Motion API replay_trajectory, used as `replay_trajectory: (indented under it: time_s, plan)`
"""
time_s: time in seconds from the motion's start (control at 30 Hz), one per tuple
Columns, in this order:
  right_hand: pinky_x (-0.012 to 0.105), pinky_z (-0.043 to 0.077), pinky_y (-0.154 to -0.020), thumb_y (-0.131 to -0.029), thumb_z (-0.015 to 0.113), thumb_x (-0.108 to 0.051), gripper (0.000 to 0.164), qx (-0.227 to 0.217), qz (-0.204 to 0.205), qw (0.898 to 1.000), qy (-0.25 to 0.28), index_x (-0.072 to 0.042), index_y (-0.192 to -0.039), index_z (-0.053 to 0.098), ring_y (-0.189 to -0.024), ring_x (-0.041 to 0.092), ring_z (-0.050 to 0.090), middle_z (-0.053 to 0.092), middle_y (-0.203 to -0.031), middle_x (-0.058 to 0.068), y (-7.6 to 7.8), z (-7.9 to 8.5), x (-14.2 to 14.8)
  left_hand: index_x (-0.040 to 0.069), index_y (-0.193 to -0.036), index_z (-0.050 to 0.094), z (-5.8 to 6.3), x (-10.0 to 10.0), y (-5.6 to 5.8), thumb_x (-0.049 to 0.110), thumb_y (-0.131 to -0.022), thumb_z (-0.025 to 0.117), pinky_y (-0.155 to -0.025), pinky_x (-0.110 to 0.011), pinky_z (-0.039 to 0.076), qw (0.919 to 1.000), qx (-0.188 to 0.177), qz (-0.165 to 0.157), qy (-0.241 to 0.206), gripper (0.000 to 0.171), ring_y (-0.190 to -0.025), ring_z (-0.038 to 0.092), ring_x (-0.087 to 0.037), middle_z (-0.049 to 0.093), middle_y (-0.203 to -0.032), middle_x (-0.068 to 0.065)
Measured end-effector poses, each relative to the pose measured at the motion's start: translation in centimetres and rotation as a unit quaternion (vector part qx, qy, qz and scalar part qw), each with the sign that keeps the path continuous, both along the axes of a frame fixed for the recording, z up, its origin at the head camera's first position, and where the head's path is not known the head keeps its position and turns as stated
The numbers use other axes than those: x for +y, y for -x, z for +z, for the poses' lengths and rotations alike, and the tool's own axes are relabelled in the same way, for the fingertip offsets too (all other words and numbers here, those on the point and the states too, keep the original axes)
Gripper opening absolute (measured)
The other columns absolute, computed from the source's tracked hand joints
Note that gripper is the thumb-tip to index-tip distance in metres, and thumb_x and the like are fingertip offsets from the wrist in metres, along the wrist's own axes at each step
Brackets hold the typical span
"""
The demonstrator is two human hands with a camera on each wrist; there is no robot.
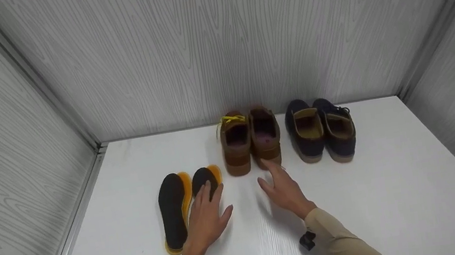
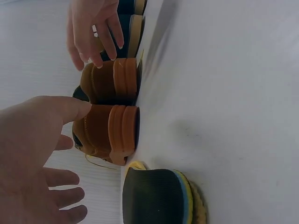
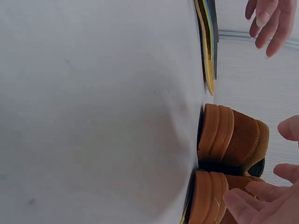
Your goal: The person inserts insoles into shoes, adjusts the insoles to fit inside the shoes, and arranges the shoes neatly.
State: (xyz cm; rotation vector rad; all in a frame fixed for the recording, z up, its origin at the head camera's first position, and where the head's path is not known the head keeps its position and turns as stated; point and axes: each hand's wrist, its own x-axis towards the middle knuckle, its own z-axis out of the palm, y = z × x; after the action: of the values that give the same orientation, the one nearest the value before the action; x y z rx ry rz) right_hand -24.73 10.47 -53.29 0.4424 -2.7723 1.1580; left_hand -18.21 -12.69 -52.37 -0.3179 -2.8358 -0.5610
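My left hand hovers over the near end of a black-topped insole pair with an orange edge, fingers spread and nothing held. To its left lies another long black insole over an orange one. My right hand reaches toward the heel of the right brown shoe, its fingers extended and overlapping that heel in the head view. Beside it stands the left brown shoe, which has a yellow lace. In the right wrist view, fingertips overlap the right shoe's heel.
Two dark blue shoes with tan linings stand to the right of the brown pair, toes toward the back wall. Grey wood-grain panels enclose the white tabletop at the left, back and right.
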Motion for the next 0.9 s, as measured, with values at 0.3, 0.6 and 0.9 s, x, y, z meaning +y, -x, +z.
replay_trajectory:
  time_s: [0.3,0.6,0.9]
  plan:
    - [0.046,0.033,-0.103,-0.096,0.053,-0.039,0.064,-0.039,-0.021,0.998,0.043,-0.014,-0.15,0.028,-0.131,0.027,0.039,0.036,-0.149,0.008,2.7,0.2,-2.8,0.011,-0.139,0.048,-0.6,-0.6,1.2,0.038,-0.09,0.062,-0.103,-0.053,0.032,1.0,0.002,-0.003,0.003,0.058,-0.133,0.033,-0.036,0.035,-0.147,-0.02]
    - [0.044,0.029,-0.107,-0.096,0.052,-0.044,0.07,-0.065,-0.048,0.996,0.032,-0.021,-0.153,0.019,-0.137,0.021,0.03,0.028,-0.153,0.005,5.0,-0.3,-4.9,0.009,-0.139,0.048,-1.0,-1.1,1.4,0.036,-0.09,0.062,-0.103,-0.051,0.032,1.0,-0.001,-0.005,0.001,0.058,-0.133,0.034,-0.037,0.036,-0.145,-0.021]
    - [0.046,0.029,-0.107,-0.088,0.066,-0.041,0.075,-0.068,-0.061,0.99,0.108,-0.024,-0.15,0.025,-0.136,0.023,0.032,0.033,-0.15,0.007,6.6,-1.0,-6.3,0.011,-0.139,0.048,-1.0,-1.3,1.6,0.039,-0.09,0.062,-0.104,-0.051,0.031,0.9998,-0.012,0.015,0.009,0.058,-0.134,0.033,-0.034,0.036,-0.147,-0.017]
